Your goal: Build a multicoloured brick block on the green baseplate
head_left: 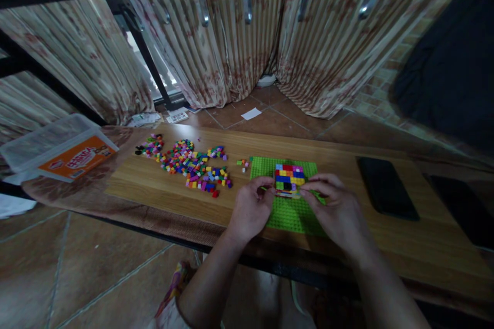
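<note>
A green studded baseplate (287,216) lies on the wooden board (162,190). On it stands a small multicoloured block of bricks (288,177) in red, yellow, blue, green and pink. My left hand (250,211) pinches the block's left lower edge with thumb and fingers. Opposite it, my right hand (337,211) has its fingertips pressed together on the block's right lower edge. A scatter of several loose coloured bricks (193,164) lies to the left of the plate.
A clear plastic box with an orange label (62,149) sits at the far left. A dark phone (386,187) lies right of the plate, with another dark flat object (463,205) further right. Curtains hang behind; tiled floor lies below.
</note>
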`<state>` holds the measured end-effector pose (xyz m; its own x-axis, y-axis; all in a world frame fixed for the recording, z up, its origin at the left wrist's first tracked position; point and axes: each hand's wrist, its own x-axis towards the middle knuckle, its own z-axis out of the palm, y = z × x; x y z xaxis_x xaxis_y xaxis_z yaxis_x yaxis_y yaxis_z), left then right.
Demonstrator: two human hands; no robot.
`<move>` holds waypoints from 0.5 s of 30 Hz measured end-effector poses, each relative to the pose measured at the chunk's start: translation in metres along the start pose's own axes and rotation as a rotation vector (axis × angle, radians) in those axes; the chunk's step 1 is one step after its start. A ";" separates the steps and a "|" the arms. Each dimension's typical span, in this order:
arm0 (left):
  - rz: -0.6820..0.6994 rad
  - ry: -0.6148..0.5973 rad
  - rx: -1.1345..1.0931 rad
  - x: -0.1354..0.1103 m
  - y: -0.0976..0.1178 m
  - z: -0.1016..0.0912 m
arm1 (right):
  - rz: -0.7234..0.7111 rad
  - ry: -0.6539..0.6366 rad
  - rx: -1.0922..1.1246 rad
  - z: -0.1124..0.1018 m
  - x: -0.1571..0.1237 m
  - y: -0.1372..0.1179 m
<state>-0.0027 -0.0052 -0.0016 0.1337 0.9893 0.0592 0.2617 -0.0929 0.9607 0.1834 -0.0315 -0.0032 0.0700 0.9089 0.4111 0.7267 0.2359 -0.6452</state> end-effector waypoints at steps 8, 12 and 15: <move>0.043 0.007 0.062 -0.003 0.004 0.001 | -0.044 -0.033 -0.015 0.004 0.002 -0.007; 0.200 -0.006 0.205 -0.006 0.007 0.000 | -0.033 -0.034 -0.017 0.004 0.003 -0.008; 0.329 -0.090 0.342 -0.009 0.008 0.002 | -0.034 -0.034 -0.019 0.004 0.002 -0.006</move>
<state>0.0000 -0.0154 0.0048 0.3404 0.8888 0.3068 0.4890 -0.4460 0.7496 0.1767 -0.0295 -0.0012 0.0219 0.9119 0.4098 0.7413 0.2602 -0.6187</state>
